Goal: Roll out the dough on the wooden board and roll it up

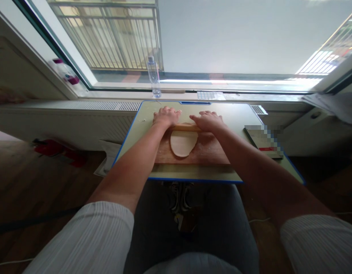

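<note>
A wooden rolling pin [185, 128] lies crosswise over the far part of a pale, flattened piece of dough [183, 144]. My left hand [167, 116] holds the pin's left end under its palm, fingers reaching over the far side. At the other end, my right hand [208, 120] grips the pin the same way, its thumb pointing inward. Both palms cover the pin's ends. Beneath the dough is a reddish-brown wooden board [213, 152], dusted with a little flour. The near edge of the dough is rounded; its far part is hidden by the pin.
The board rests on a small pale table [235, 112] with a blue edge. A flat dark-edged item [260, 142], partly blurred out, lies at its right. A clear bottle [154, 78] stands on the windowsill, and another bottle [66, 72] with purple parts is farther left.
</note>
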Motion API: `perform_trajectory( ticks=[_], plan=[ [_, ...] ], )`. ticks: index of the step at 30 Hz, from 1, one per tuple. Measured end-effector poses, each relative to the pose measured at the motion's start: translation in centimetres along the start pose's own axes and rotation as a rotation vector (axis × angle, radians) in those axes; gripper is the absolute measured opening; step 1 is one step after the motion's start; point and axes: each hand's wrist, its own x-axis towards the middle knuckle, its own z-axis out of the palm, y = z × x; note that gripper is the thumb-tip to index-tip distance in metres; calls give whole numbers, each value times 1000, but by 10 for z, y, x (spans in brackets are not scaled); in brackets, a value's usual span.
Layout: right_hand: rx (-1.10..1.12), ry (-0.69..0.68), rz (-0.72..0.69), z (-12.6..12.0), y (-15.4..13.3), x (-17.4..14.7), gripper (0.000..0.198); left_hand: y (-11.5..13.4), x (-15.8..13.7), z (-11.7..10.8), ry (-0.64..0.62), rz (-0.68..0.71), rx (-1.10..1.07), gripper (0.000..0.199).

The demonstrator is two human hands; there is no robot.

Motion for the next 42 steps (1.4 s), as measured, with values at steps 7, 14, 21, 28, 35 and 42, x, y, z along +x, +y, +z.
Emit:
perform_trajectory(
  ticks=[7,14,21,28,35,42],
  plan=[
    [-24,6,-11,2,0,-15,79,0,-14,-1,-14,-21,-8,70],
    [-27,46,-43,2,-3,-39,77,-2,-29,-2,-30,-24,-17,66],
    [-35,70,-66,1,-6,-59,72,-3,-43,-1,-12,-25,-13,59],
    [-118,91,-117,-1,-11,-82,72,0,-64,0,34,-17,25,56],
    [-156,168,-128,7,-11,-98,78,-1,-80,4,98,-2,35,54],
    [-153,165,-176,5,-11,-120,68,-1,-98,9,196,35,28,53]
  ],
)
